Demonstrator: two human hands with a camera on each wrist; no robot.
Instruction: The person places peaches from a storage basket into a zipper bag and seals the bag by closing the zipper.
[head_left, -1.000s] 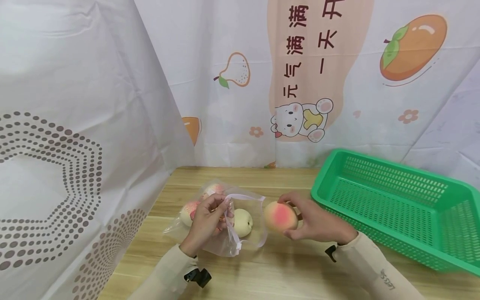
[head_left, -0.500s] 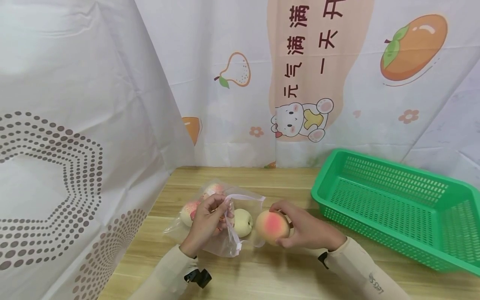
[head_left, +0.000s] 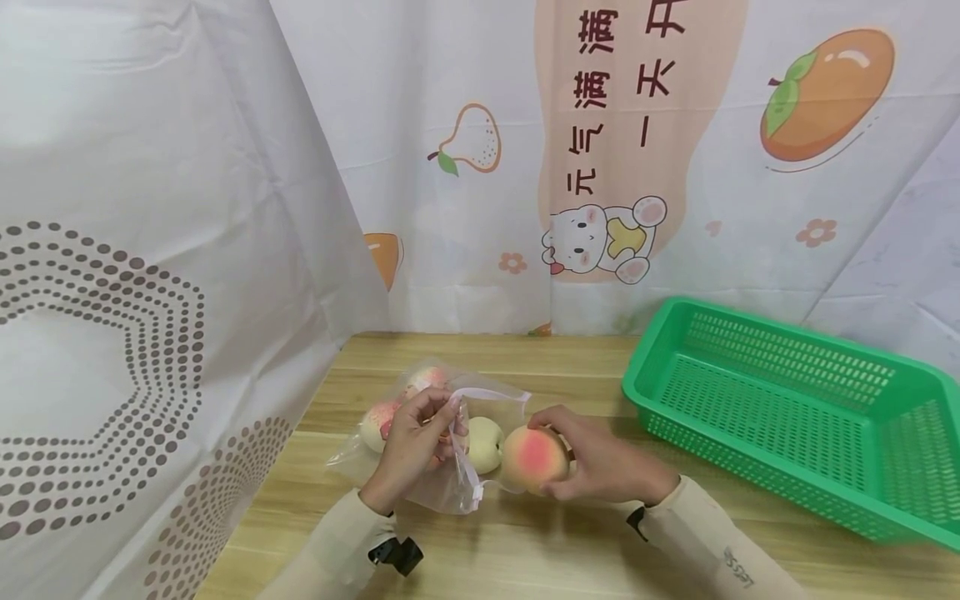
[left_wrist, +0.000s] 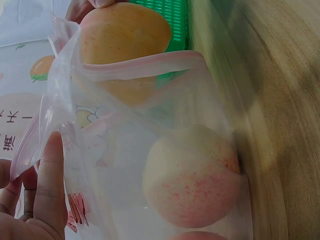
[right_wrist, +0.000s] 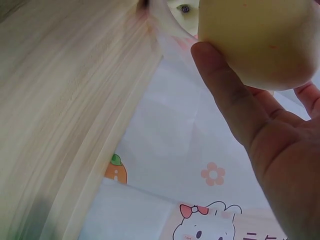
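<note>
My right hand (head_left: 611,454) grips a yellow peach (head_left: 536,460) with a red blush, its fingers and thumb around the fruit's right side. That peach sits at the mouth of a clear zip bag (head_left: 442,496); the left wrist view shows it at the pink-edged opening. With thumb and fingers, my left hand (head_left: 414,442) pinches the bag's rim. Inside lie a pale cream peach (head_left: 483,446) close to the opening and speckled pink peaches (head_left: 429,380) farther in. In the left wrist view one speckled peach (left_wrist: 192,175) shows through the plastic.
A green perforated basket (head_left: 772,425) stands on the right of the wooden table (head_left: 570,550). Printed cloth (head_left: 465,208) hangs behind the table and along its left side. Each wrist carries a dark strap, with a small black device (head_left: 396,554) on the left one.
My right hand has carried the yellow peach leftward and slightly down, from beside the bag's opening to right by the pale peach. My left hand and the bag have stayed in place.
</note>
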